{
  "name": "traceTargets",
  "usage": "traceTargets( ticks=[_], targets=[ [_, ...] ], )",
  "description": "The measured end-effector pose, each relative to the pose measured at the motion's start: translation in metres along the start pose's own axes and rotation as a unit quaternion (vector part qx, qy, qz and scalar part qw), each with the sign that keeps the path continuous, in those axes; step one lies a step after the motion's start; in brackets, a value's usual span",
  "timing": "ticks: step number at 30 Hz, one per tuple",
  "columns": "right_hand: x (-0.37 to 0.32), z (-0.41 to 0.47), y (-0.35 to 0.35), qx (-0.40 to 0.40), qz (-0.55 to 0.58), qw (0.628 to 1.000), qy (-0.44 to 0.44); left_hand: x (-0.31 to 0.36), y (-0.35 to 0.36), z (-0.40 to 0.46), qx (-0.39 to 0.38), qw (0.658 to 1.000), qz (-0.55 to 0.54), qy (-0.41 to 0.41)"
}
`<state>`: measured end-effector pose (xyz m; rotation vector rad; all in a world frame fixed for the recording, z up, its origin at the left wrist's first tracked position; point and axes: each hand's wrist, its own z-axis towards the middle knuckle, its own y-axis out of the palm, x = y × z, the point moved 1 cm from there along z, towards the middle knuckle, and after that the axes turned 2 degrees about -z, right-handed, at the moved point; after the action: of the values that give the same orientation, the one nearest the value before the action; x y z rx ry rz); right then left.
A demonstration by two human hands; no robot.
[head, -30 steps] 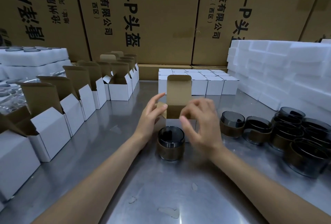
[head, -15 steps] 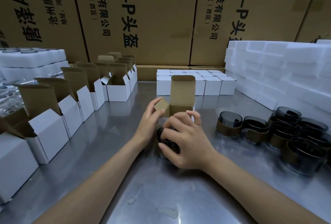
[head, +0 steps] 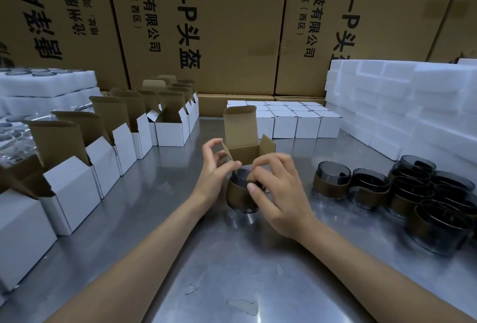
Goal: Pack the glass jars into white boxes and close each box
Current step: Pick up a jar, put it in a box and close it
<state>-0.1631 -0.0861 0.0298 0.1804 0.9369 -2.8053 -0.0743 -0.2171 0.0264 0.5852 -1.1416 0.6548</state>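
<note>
A dark glass jar (head: 241, 194) with a brown band is tilted just above the steel table at the centre, its mouth toward the open box. My right hand (head: 277, 193) grips the jar from the right, fingers curled over its rim and side. My left hand (head: 215, 167) pinches the left side flap of an open box (head: 241, 132), brown inside, whose top flap stands upright. The box's white outside is hidden behind the jar and my hands.
Several loose jars (head: 333, 180) crowd the right of the steel table (head: 232, 266). A row of open white boxes (head: 74, 185) lines the left. Closed white boxes (head: 286, 121) stand at the back centre, white foam blocks (head: 413, 105) at the back right, big cardboard cartons behind.
My right hand came down from the box onto the jar, took hold of it and lifted and tilted it toward the box. My left hand stayed on the box's left flap.
</note>
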Motion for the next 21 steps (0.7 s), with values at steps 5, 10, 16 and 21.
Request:
traceTargets(
  ticks=[5,10,16,21],
  targets=[
    [0.004,0.009,-0.006,0.100,0.044,0.991,0.082,-0.004,0.001,0.003,-0.004,1.000,-0.022,-0.001],
    [0.010,0.020,-0.013,0.142,0.105,0.970,0.169,-0.004,0.001,0.004,0.001,0.999,-0.036,-0.006],
    [0.007,0.032,-0.021,0.130,0.149,0.962,0.186,0.000,0.002,0.002,-0.012,1.000,0.007,-0.011],
    [0.018,0.027,-0.016,0.060,0.099,0.974,0.196,0.002,0.006,-0.001,-0.027,1.000,0.009,-0.007]
  ],
)
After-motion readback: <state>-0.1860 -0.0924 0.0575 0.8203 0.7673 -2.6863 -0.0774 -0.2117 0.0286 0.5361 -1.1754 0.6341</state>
